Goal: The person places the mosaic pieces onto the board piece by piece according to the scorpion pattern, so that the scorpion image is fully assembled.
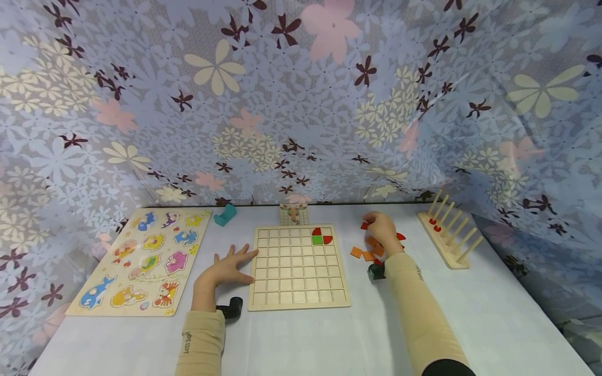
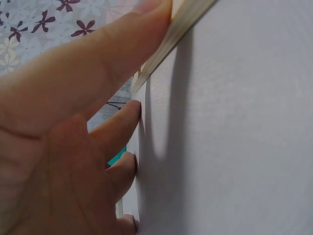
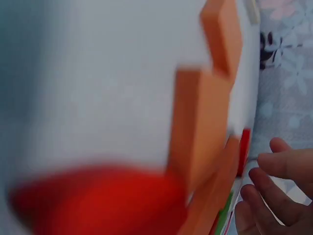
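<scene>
A red tile (image 1: 364, 226) is seen right of the wooden grid board (image 1: 291, 271), beside the bent fingertips of the nearer right hand (image 1: 383, 230); whether it is gripped cannot be told. The board's left edge is touched by the spread, empty-fingered left hand (image 1: 228, 269).

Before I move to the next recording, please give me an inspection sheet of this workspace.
Surface: pale tabletop.
Job's things: grid board bearing a green square and two red pieces near its far right corner; loose orange pieces and more red ones to its right; picture card behind it.
Clutter: animal puzzle board and teal object at left; peg stand with red beads at right.
Left hand: fingers spread, touching the grid board's left edge.
Right hand: fingertips by a loose red piece; grip cannot be told.
Cables: nothing seen.
Surroundings: floral fabric behind.
</scene>
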Motion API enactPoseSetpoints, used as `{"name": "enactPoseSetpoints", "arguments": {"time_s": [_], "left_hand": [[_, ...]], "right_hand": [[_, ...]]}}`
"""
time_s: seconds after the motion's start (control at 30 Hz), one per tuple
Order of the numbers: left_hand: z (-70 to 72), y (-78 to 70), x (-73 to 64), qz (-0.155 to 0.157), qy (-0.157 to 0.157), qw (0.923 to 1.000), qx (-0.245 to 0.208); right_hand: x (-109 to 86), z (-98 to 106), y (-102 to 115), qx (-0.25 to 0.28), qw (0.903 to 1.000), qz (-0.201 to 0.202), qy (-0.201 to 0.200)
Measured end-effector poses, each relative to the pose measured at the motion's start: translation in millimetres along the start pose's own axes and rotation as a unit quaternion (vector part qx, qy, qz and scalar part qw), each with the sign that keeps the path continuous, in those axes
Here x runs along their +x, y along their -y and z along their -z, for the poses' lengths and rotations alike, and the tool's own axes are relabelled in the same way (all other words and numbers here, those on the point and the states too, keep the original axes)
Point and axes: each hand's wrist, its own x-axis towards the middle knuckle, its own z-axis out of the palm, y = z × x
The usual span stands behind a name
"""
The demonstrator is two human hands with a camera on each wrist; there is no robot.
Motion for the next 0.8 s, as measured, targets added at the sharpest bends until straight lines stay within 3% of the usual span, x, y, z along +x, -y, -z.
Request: {"name": "enactPoseSetpoints", "arguments": {"time_s": [0.2,0.37,0.8], "left_hand": [[-0.3,0.8,0.2,-0.002,-0.001,1.0000,-0.001],[-0.4,1.1,0.5,-0.004,0.001,1.0000,0.001],[-0.2,1.1,1.3,0.000,0.000,1.0000,0.007]], "right_hand": [[2.1,4.1,-7.7,-0.038,0.9992,-0.003,0.008],[1.8,5.8,-7.7,-0.066,0.9977,-0.005,-0.008],[1.9,11.5,-15.5,-0.079,0.9928,-0.090,-0.002]]}}
